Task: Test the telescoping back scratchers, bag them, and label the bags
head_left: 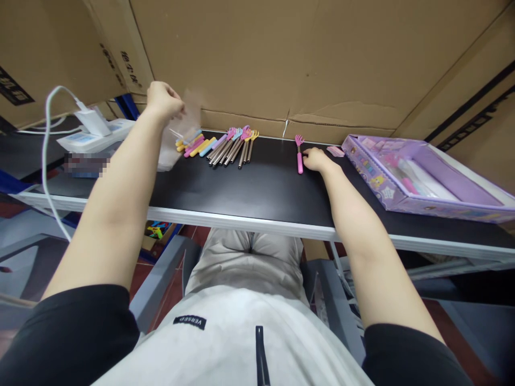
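Pale grey cloth (225,343) covered the wearer's front nearest the camera, with a small black label (190,321) on it, and beyond it ran a black desk (241,195) edged in light metal. On its far side, right of centre, lay a pink claw-ended tool (300,162), its metal neck set in a pink handle. Just beside that handle rested the right hand (316,160), fingers curled; whether they touched it or held anything could not be told. The left hand (164,100) was raised, its fingers pinched on a clear plastic bag (192,115) that hung down toward a group of coloured handles (201,143). Whether any handles lay inside the plastic was unclear.

Between the two hands was a heap of metal rods (225,153) with coloured claws, their near ends bare. Judging by this layout, one tool looked fully put together, while the heaped rods had no handles on them and the loose handles lay apart to their left, so most of the pieces seemed unjoined. Right of the right hand lay a small pink piece (335,151), then an open purple box (402,198) with some packaged contents.
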Motion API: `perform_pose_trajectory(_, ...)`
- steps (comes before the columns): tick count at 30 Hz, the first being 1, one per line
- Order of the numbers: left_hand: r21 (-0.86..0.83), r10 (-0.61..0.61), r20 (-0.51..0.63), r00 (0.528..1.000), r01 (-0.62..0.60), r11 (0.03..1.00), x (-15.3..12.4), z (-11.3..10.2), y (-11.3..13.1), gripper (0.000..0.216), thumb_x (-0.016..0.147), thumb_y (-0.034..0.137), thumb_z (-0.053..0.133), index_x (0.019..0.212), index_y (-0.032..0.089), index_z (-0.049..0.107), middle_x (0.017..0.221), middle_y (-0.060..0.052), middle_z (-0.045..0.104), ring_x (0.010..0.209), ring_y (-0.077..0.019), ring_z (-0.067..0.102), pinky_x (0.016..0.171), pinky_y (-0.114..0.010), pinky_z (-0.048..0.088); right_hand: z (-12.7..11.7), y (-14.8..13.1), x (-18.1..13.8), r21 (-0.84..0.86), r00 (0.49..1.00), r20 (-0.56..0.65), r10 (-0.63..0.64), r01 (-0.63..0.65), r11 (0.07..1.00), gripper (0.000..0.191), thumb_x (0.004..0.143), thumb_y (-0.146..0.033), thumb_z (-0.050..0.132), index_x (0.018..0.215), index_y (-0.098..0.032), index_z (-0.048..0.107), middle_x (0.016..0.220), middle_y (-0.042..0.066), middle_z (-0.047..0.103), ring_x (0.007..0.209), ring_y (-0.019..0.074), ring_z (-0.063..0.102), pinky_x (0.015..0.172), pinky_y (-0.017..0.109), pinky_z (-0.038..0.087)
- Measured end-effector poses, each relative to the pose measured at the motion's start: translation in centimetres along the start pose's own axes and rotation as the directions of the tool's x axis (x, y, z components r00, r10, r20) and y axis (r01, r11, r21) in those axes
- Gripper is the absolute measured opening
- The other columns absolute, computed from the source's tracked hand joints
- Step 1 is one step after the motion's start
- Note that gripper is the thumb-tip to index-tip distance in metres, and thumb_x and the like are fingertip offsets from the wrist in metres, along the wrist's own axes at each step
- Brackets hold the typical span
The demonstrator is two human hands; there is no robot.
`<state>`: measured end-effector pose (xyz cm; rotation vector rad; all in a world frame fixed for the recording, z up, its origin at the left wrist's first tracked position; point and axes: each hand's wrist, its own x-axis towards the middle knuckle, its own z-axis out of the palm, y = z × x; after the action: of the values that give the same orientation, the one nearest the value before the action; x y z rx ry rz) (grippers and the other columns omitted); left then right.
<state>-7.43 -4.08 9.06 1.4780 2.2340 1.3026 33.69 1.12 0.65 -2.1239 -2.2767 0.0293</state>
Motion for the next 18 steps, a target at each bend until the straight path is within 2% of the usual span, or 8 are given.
perform_pose_trajectory(2,-0.131,-0.053,0.008,0.999,0.054,0.990,-1.2,0.5,1.5,0.013,0.095,0.001,0.063,0.101,0.010,0.070,0.092,-0.004,0.079,0.079,-0.0120,0.069,0.089,-0.030,0.065,0.0,0.0,0.0,0.005,1.000,-0.004,0.000,0.000,1.000,0.051,0.106,-0.022,0.046,0.150,-0.012,0.069,0.157,0.022,0.062,0.147,0.0378,0.060,0.119,0.047,0.051)
perform_pose_trajectory(5,-0.309,-0.067,0.021,0.998,0.070,0.948,-2.4,1.6,3.0,0.025,0.098,-0.002,0.059,0.115,0.012,0.069,0.070,0.006,0.059,0.062,-0.0079,0.054,0.072,-0.022,0.054,0.1,0.1,0.1,0.004,1.000,-0.003,0.000,0.000,1.000,0.052,0.105,-0.022,0.046,0.151,-0.011,0.069,0.158,0.022,0.061,0.147,0.0376,0.059,0.119,0.047,0.051)
perform_pose_trajectory(7,-0.399,-0.039,0.037,0.999,0.051,0.916,-2.7,2.7,3.2,0.032,0.098,-0.004,0.056,0.120,0.013,0.071,0.062,0.007,0.049,0.063,-0.0081,0.052,0.070,-0.022,0.049,0.1,0.2,0.3,-0.002,1.000,-0.003,-0.006,0.006,1.000,0.053,0.105,-0.021,0.045,0.151,-0.010,0.068,0.158,0.023,0.062,0.147,0.0382,0.059,0.119,0.049,0.052)
perform_pose_trajectory(9,-0.467,-0.020,0.083,0.996,0.056,0.882,-2.8,4.1,2.9,0.035,0.098,-0.002,0.054,0.122,0.015,0.072,0.059,0.006,0.051,0.077,-0.0098,0.061,0.076,-0.021,0.051,0.3,0.4,0.5,-0.008,1.000,-0.013,-0.013,0.013,1.000,0.053,0.104,-0.021,0.045,0.150,-0.011,0.069,0.155,0.022,0.064,0.145,0.0386,0.061,0.117,0.050,0.053)
perform_pose_trajectory(11,-0.508,-0.007,0.130,0.991,0.073,0.858,-3.0,5.5,2.3,0.032,0.097,0.002,0.055,0.121,0.016,0.073,0.064,0.004,0.063,0.100,-0.0130,0.069,0.088,-0.023,0.055,0.4,0.5,0.7,-0.011,0.999,-0.028,-0.021,0.021,1.000,0.051,0.103,-0.020,0.046,0.147,-0.012,0.072,0.153,0.021,0.066,0.143,0.0384,0.063,0.116,0.050,0.054)
perform_pose_trajectory(13,-0.520,0.002,0.151,0.989,0.078,0.851,-3.3,6.7,1.5,0.029,0.093,0.007,0.059,0.117,0.013,0.075,0.078,0.000,0.075,0.114,-0.0199,0.072,0.099,-0.032,0.058,0.5,0.6,0.8,-0.008,0.999,-0.033,-0.024,0.024,1.000,0.050,0.102,-0.020,0.048,0.145,-0.013,0.073,0.153,0.021,0.066,0.142,0.0379,0.063,0.116,0.050,0.055)
perform_pose_trajectory(16,-0.524,0.027,0.171,0.985,0.067,0.849,-3.7,8.0,0.7,0.033,0.085,0.011,0.068,0.117,0.009,0.077,0.099,-0.011,0.082,0.118,-0.0336,0.076,0.105,-0.048,0.062,0.5,0.7,0.9,-0.010,1.000,-0.027,-0.016,0.016,1.000,0.050,0.103,-0.021,0.047,0.145,-0.013,0.072,0.154,0.021,0.065,0.143,0.0366,0.063,0.117,0.048,0.053)
perform_pose_trajectory(18,-0.543,0.071,0.178,0.981,0.038,0.839,-3.8,8.6,0.3,0.042,0.081,0.007,0.068,0.122,0.008,0.077,0.118,-0.018,0.081,0.116,-0.0369,0.079,0.105,-0.052,0.064,0.5,0.6,0.9,-0.018,1.000,-0.025,-0.014,0.014,1.000,0.050,0.104,-0.021,0.046,0.147,-0.014,0.071,0.155,0.020,0.065,0.145,0.0363,0.062,0.117,0.047,0.053)
